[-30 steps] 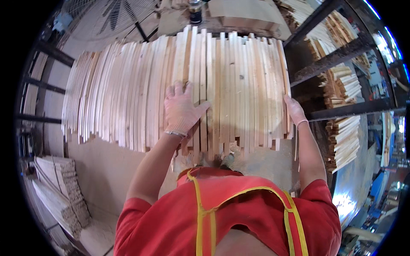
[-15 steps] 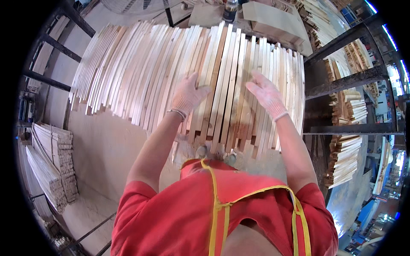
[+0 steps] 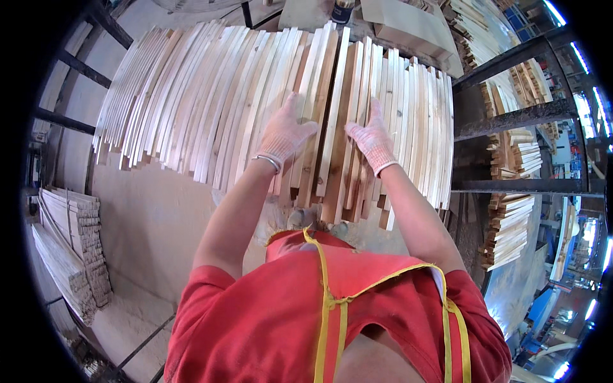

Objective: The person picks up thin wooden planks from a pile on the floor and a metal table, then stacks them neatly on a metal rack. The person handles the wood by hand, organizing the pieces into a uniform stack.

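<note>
A wide row of long, pale wooden strips [image 3: 211,108] lies side by side before me, their near ends uneven. My left hand [image 3: 285,133], in a pale knitted glove, rests on strips left of the middle, thumb stretched to the right and fingers pointing away. Across a few strips, my gloved right hand [image 3: 372,135] lies with its thumb spread left and its fingers apart from it. Between the hands, some strips sit turned or lower, with dark gaps along them. The fingertips' exact contact with the wood cannot be made out.
Black metal frame bars [image 3: 517,121] stand to the right, with more stacked strips [image 3: 511,230] beyond. A bundle of strips [image 3: 70,249] lies on the floor at left. Behind the row are a cardboard box [image 3: 415,32] and a dark bottle [image 3: 342,11].
My right hand has moved left, closer to my left hand, and come down on the strips. Strips between the hands have shifted, and the gaps there look different.
</note>
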The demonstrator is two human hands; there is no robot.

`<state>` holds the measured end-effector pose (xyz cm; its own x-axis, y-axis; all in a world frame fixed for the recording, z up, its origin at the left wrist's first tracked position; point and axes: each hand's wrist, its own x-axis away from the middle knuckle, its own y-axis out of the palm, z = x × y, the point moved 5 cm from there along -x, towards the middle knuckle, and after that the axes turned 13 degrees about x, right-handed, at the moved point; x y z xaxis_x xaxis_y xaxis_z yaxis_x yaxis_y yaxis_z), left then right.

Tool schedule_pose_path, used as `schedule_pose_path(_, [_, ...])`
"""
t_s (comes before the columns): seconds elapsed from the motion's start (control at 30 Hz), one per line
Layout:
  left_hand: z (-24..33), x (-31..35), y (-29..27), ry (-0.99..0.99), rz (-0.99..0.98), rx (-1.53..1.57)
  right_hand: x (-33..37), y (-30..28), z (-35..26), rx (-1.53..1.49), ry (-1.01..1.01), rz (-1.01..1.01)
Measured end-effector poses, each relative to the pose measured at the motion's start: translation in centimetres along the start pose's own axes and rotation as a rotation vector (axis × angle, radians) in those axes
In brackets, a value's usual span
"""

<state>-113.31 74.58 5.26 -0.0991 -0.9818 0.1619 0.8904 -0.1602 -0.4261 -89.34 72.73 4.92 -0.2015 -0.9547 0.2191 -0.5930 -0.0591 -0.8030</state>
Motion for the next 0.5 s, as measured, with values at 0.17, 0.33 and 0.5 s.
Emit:
schedule_pose_path(0.17, [0.5,0.4,0.1,-0.042,0.004,-0.071,2.2,-1.2,-3.7,0.234,0.157,-0.054])
schedule_pose_path(0.33, [3.6,1.7,0.4,-0.007,0.062,-0.142,-0.6,-1.7,1.0,-0.098,0.063,0.023])
schedule_pose_path(0.5, [2.9,1.4,0.0,0.092,0.086,-0.128,1.9,-12.3,3.2,-0.304,-0.132,0.154])
